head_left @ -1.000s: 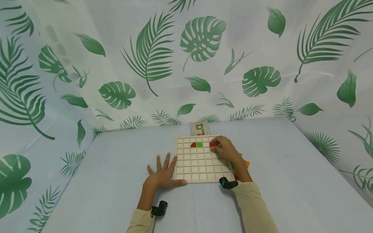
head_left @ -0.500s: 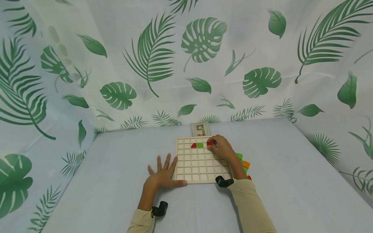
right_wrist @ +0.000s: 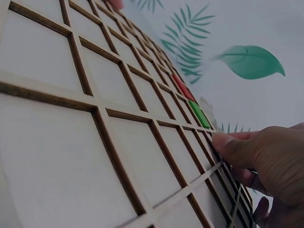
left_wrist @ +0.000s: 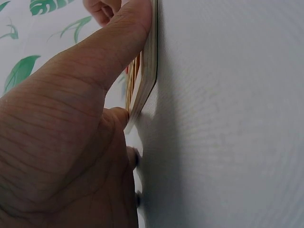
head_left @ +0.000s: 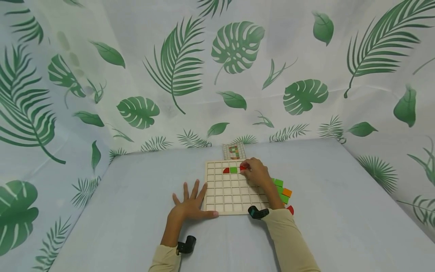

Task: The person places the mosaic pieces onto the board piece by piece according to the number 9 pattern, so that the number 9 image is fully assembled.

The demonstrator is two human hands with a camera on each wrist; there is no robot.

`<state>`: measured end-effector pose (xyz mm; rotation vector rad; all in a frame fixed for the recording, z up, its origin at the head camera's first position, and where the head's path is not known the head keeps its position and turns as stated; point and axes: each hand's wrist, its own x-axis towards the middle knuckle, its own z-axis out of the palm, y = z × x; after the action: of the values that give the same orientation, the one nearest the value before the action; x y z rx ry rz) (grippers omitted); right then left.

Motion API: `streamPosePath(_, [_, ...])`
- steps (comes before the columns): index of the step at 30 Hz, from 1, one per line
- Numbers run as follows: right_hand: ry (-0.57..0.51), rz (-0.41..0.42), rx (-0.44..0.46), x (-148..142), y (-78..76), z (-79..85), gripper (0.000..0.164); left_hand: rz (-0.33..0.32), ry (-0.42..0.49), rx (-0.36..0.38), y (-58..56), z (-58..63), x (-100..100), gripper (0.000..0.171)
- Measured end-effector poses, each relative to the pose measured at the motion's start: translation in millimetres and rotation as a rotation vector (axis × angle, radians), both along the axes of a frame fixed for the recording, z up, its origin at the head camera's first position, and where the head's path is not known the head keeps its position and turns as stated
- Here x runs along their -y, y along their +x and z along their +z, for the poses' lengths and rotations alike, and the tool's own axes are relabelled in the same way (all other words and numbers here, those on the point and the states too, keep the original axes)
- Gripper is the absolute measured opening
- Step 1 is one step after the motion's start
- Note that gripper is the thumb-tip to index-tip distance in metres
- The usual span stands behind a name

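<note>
A wooden grid board [head_left: 227, 190] lies on the table. In its second row from the back sit a red quarter-round tile [head_left: 226, 170] and a green square tile [head_left: 233, 170], side by side. My right hand [head_left: 257, 173] pinches another red tile [head_left: 242, 167] between thumb and fingers, just right of the green one; the fingers hide most of its outline. My left hand [head_left: 190, 207] has its fingers spread at the board's left edge, its thumb along the front edge. The left wrist view shows that thumb [left_wrist: 128, 28] against the board's side [left_wrist: 149, 61].
Behind the board lies a pattern card [head_left: 234, 152] with a coloured figure on a grid. Loose tiles lie right of the board, partly behind the right forearm: green [head_left: 278, 183], orange [head_left: 287, 192] and red [head_left: 290, 210]. A leaf-printed cloth [head_left: 190, 121] rises behind the table.
My right hand has moved a little left with the red tile, closer to the green square. More loose tiles show beside the forearm. My left hand has stayed in place.
</note>
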<state>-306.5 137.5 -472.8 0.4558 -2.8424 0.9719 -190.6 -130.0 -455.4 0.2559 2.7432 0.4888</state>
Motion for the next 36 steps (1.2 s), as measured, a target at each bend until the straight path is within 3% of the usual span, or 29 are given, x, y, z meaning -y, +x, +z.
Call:
streamPosePath(14, [0.012, -0.027, 0.022, 9.3, -0.2, -0.7, 0.016, 0.0, -0.012, -0.006, 0.8, -0.7, 0.5, 0.11])
streamPosePath(36, [0.012, -0.043, 0.025, 9.0, 1.2, -1.5, 0.02, 0.002, -0.004, -0.013, 0.0, -1.1, -0.4, 0.11])
